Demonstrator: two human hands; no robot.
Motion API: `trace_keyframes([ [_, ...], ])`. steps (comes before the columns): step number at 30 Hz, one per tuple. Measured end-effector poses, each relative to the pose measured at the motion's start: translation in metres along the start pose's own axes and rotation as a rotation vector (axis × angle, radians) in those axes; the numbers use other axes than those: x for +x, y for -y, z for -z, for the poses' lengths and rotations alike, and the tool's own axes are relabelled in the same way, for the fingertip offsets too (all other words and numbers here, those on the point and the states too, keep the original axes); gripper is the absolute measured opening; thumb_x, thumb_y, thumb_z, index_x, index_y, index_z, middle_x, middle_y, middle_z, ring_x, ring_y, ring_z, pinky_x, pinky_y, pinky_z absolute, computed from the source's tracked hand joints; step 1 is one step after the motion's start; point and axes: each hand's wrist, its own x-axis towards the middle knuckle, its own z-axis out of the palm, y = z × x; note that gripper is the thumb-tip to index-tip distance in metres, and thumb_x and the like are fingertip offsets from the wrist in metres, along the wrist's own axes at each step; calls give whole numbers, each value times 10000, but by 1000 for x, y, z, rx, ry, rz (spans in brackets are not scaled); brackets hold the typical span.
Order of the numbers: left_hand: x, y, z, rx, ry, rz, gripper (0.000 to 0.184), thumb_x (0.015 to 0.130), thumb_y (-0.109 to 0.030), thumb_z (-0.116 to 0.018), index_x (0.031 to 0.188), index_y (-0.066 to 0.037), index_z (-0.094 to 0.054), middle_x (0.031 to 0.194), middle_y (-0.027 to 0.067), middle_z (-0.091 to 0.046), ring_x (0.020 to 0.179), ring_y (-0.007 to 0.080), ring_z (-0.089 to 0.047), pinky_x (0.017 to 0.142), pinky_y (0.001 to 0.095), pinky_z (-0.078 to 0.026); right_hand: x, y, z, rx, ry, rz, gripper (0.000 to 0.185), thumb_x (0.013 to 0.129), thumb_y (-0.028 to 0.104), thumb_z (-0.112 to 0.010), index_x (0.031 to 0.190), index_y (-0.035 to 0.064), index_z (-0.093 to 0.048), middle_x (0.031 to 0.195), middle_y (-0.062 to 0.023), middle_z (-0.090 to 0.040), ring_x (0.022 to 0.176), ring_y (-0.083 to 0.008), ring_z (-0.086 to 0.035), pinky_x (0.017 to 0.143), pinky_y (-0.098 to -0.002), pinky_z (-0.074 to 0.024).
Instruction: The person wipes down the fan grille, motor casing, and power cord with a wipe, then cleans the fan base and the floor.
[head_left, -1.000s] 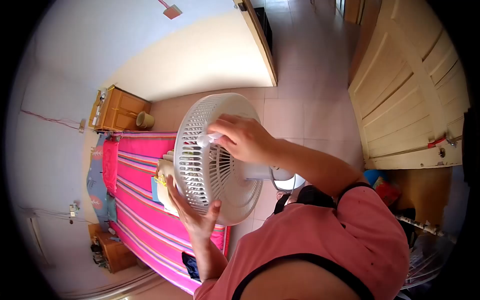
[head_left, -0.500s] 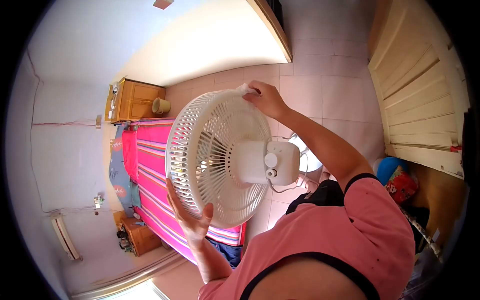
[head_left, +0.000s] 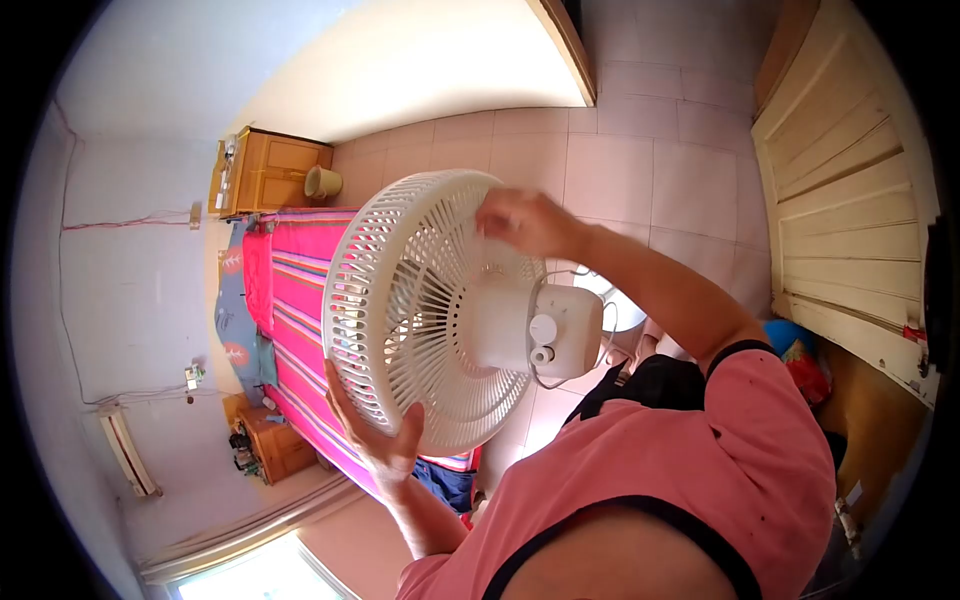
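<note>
A white electric fan [head_left: 565,330] stands in front of me, with its slotted grille turned to the left and the knobs on its motor housing facing me. My left hand [head_left: 385,445] grips the lower rim of the grille, fingers along the outer side and thumb on the back. Over the upper back of the grille is my right hand [head_left: 525,222], its fingers curled and blurred by motion. A white cloth showed in those fingers half a second ago; against the white grille it can hardly be made out now. The round white fan base [head_left: 622,305] is partly hidden below.
A bed with a pink striped cover [head_left: 295,300] lies beyond the fan. A wooden cabinet [head_left: 285,170] and a small bin [head_left: 322,182] stand at its upper end, a wooden nightstand [head_left: 285,445] at the lower. A cream door [head_left: 850,200] is at right, above tiled floor [head_left: 610,180].
My right hand has come away from the grille's top edge and moved down onto its back face. My left hand keeps its hold on the rim. The view has shifted slightly.
</note>
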Motion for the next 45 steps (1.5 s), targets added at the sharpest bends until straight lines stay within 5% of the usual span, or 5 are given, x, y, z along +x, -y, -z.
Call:
trace_keyframes([
  [20,-1,18,-3,-20,-35,-7,1126,638,-542,-758,1453,46,-250,1411,258,-361,1285,384,-385,1048,502,-309,-8,27,-9,207,227,-182,144,793,45,-718,926,40,-663,898,-80,-677,809,-162,-666,710,-283,-528],
  [25,0,16,-3,-23,-33,-18,1120,645,-552,-754,1450,47,-257,1413,248,-363,1287,376,-389,1043,500,-319,18,26,-10,205,-194,-85,132,790,54,-729,903,35,-664,876,-76,-663,773,-157,-657,683,-271,-522],
  [29,0,18,-6,-30,-42,-28,1117,646,-548,-756,1449,47,-258,1410,244,-366,1284,373,-392,1041,498,-323,-16,23,-15,175,185,-122,87,781,13,-718,855,25,-674,836,-59,-666,768,-155,-649,671,-282,-508],
  [36,-2,17,-8,-52,-46,-52,1114,646,-523,-765,1455,42,-247,1426,232,-346,1305,362,-364,1060,488,-296,-55,-49,-6,265,-240,-620,71,822,16,-691,873,-9,-648,837,-50,-670,765,-90,-622,716,-219,-506],
  [45,-3,14,-9,-43,-11,-80,1136,687,-593,-741,1458,46,-205,1425,217,-357,1308,337,-364,1064,467,-306,-64,-49,-4,-28,-292,-422,150,803,53,-682,948,35,-650,870,-56,-668,774,-131,-624,721,-272,-505],
])
